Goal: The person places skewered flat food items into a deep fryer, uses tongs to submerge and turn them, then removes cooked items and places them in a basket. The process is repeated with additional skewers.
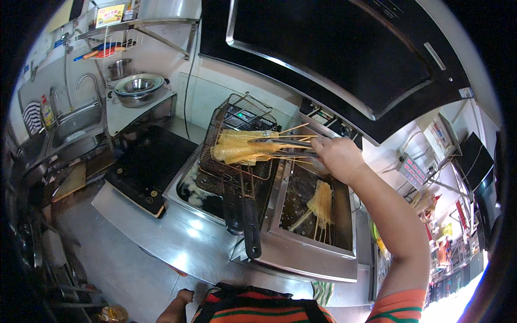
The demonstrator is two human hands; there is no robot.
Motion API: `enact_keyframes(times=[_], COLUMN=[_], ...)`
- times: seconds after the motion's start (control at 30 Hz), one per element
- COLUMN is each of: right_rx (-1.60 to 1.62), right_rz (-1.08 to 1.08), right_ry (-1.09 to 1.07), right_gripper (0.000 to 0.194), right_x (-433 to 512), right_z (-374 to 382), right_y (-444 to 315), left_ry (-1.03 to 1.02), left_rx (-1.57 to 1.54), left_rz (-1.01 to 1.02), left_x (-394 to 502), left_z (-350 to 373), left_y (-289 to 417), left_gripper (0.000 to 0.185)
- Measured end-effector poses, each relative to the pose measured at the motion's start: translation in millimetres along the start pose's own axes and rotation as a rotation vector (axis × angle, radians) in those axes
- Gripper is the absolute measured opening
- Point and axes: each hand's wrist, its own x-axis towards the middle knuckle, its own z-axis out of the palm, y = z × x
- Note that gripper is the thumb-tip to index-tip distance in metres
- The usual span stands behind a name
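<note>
My right hand [337,157] grips metal tongs [288,142]. Their jaws are closed around a bunch of skewered pale yellow sheets, which look like tofu skin [238,147], over a wire fry basket [210,173]. The bare wooden sticks point right, toward my hand. Below that hand is a fryer [343,238] of dark oil, where another bunch of yellow skewered food [322,198] lies with its sticks toward me. Low in the picture, beside my body, hangs my left hand [185,295]; its fingers are mostly hidden. Two black basket handles [251,230] stick out toward me.
A black induction cooktop [151,169] sits left of the fryers. Farther left are stacked metal bowls [139,87] on a white board and a sink [76,125] with a tap. A dark range hood [323,52] hangs above. The steel counter's front edge [161,258] curves before me.
</note>
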Motion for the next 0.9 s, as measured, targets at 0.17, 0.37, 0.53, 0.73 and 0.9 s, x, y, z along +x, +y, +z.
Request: enact_keyframes(times=[0.17,0.37,0.53,0.73,0.9], right_rx=[-0.031,0.106,0.225,0.394,0.584], right_rz=[0.038,0.245,0.649,0.767,0.828], right_ry=[0.017,-0.09,-0.53,-1.047,-1.194], right_gripper=[0.036,0.038,0.036,0.05,0.037], right_x=[1.1,-54.7,-108.7,-112.0,-90.4], right_z=[-9.2,-55.4,-87.8,-24.2,12.0], right_y=[8.3,30.0,47.8,16.4,1.6], left_ry=[-0.025,0.021,0.045,0.063,0.087], left_rx=[-0.036,-0.041,0.094,0.196,0.139], left_rz=[-0.062,-0.047,0.096,0.249,0.289], left_x=[-14.4,0.2,43.7,47.3,26.2], left_z=[3.4,8.4,15.7,-21.1,-52.7], left_y=[0.2,-12.2,-26.9,-38.1,-33.5], left_gripper=[0.037,0.038,0.034,0.03,0.024])
